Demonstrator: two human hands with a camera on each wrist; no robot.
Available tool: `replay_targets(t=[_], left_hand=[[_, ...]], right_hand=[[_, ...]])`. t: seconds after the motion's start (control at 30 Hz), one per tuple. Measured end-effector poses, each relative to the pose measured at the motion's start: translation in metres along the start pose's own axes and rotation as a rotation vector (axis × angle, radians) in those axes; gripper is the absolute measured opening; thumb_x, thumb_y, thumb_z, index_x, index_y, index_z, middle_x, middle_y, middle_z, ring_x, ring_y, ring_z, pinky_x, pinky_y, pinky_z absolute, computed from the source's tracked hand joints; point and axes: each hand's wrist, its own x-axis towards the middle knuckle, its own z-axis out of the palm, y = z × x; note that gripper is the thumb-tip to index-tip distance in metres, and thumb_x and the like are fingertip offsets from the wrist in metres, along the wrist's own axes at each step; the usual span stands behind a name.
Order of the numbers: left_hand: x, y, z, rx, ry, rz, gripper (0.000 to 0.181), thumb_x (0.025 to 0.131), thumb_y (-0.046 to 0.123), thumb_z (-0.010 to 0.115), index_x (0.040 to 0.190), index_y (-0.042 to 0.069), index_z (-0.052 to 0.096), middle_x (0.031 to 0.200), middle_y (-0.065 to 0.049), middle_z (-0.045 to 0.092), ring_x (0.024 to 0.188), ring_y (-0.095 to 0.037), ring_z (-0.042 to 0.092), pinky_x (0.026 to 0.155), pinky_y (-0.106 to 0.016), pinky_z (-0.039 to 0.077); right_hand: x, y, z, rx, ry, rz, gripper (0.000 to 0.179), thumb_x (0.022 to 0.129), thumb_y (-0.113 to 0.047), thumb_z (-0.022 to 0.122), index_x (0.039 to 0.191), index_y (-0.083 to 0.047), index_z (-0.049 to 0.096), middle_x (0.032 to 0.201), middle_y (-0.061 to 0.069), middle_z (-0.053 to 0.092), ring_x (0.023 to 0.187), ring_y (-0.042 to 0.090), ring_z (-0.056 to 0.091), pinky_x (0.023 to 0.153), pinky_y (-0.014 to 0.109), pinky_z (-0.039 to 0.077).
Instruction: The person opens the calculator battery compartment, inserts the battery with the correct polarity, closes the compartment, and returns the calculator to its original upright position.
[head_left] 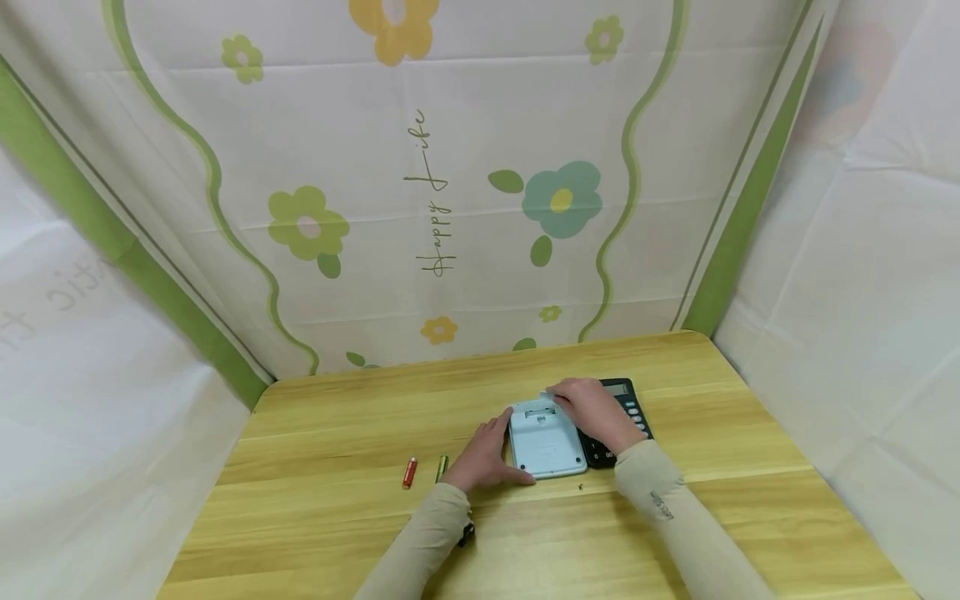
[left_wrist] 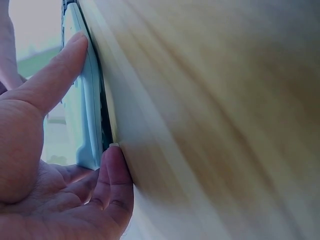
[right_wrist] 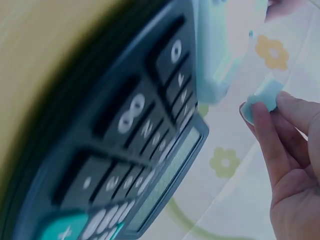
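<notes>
A light blue calculator (head_left: pixel 551 450) lies face down, its battery compartment (head_left: pixel 541 413) uncovered near the far edge. My left hand (head_left: pixel 483 458) grips it by the left side, the thumb at the near edge and the fingers farther up. In the left wrist view, curled fingertips reach the calculator's side (left_wrist: pixel 90 100) right at the tabletop. My right hand (head_left: pixel 596 412) pinches a small light blue battery cover (right_wrist: pixel 265 100) between thumb and fingers above the far right corner. Under the right wrist lies a black calculator (head_left: pixel 637 421), face up and partly hidden by that hand.
Left of the left hand lie a red battery (head_left: pixel 409 472) and a green-yellow battery (head_left: pixel 442 467). A tiny dark piece (head_left: pixel 581 486) lies in front of the light blue calculator. Printed cloth (head_left: pixel 480 317) hangs behind the wooden table (head_left: pixel 337 533) and along both sides.
</notes>
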Motion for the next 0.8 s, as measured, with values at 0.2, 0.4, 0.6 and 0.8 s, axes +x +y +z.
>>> replay_targets(t=[0.2,0.4,0.6,0.8], left_hand=[[0.000,0.001,-0.001,0.001,-0.002,-0.006,0.124,0.076,0.047,0.092,0.167,0.011,0.017,0.166,-0.021,0.032,0.154,-0.046,0.027,0.120,-0.060,0.034],[0.000,0.000,0.000,-0.007,-0.005,-0.017,0.124,0.075,0.048,0.092,0.167,0.013,0.017,0.167,-0.019,0.031,0.155,-0.046,0.026,0.122,-0.059,0.033],[0.000,0.002,0.000,-0.006,-0.005,-0.021,0.123,0.075,0.048,0.092,0.167,0.013,0.017,0.168,-0.018,0.031,0.155,-0.044,0.027,0.122,-0.058,0.033],[0.000,0.002,-0.001,-0.006,-0.005,-0.019,0.123,0.075,0.049,0.092,0.167,0.013,0.018,0.168,-0.018,0.031,0.155,-0.044,0.026,0.122,-0.058,0.032]], right_hand=[[-0.006,0.020,-0.013,0.047,0.071,0.065,0.020,0.098,-0.008,0.072,0.116,-0.004,0.078,0.110,0.013,0.078,0.096,0.028,0.075,0.082,0.044,0.062],[-0.016,0.042,-0.029,0.038,0.123,0.136,0.018,0.096,-0.011,0.074,0.113,-0.004,0.078,0.111,0.015,0.077,0.099,0.033,0.074,0.082,0.049,0.061],[-0.028,0.067,-0.041,0.028,0.158,0.201,0.019,0.097,-0.010,0.072,0.113,-0.001,0.077,0.111,0.020,0.075,0.096,0.036,0.072,0.081,0.051,0.061],[-0.040,0.088,-0.049,0.033,0.170,0.271,0.020,0.099,-0.011,0.070,0.115,-0.001,0.076,0.112,0.021,0.074,0.094,0.036,0.072,0.079,0.051,0.061]])
